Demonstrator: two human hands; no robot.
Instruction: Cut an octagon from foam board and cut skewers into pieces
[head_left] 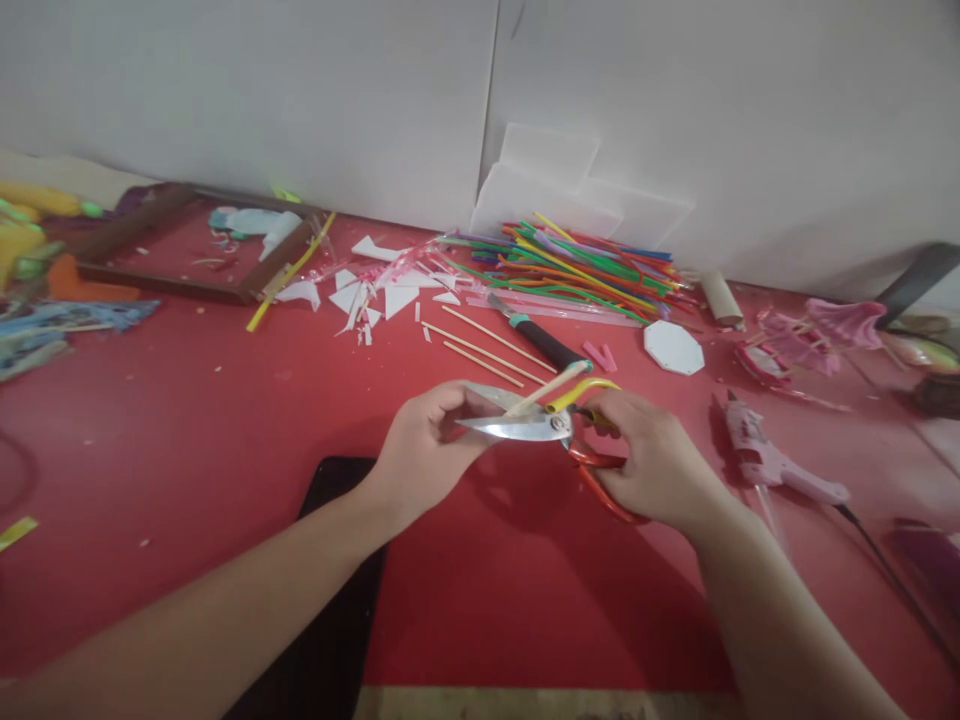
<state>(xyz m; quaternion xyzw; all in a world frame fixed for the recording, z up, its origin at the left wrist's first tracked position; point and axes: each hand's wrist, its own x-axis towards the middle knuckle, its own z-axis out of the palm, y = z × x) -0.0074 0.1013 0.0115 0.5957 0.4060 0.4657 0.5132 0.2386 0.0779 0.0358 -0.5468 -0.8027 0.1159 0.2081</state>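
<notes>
Both forearms reach in from the bottom edge and meet over the middle of the red worktop (187,420). Left hand (424,445) is curled, fingers pinched on a pale stick (541,388) that lies slanted between the blades of the scissors (525,425). Right hand (652,455) is clenched round the scissors' red and yellow handles, blades parted and pointing toward 9 o'clock. A black flat slab (337,580) lies under the left forearm, at 7 o'clock from the hands.

At 12 o'clock lie loose wooden sticks (480,345) and a black-handled tool (544,340), and beyond them a heap of coloured straws (577,265) against white sheets (555,180) leaning on the wall. A white octagon piece (673,348) sits at 1 o'clock, a pink glue gun (772,460) at 3 o'clock. White paper scraps (382,290) are scattered at 11 o'clock. Farther out at 10 o'clock a brown wooden frame (187,285) lies flat, with pale crumpled bits inside it; what they are I cannot tell
</notes>
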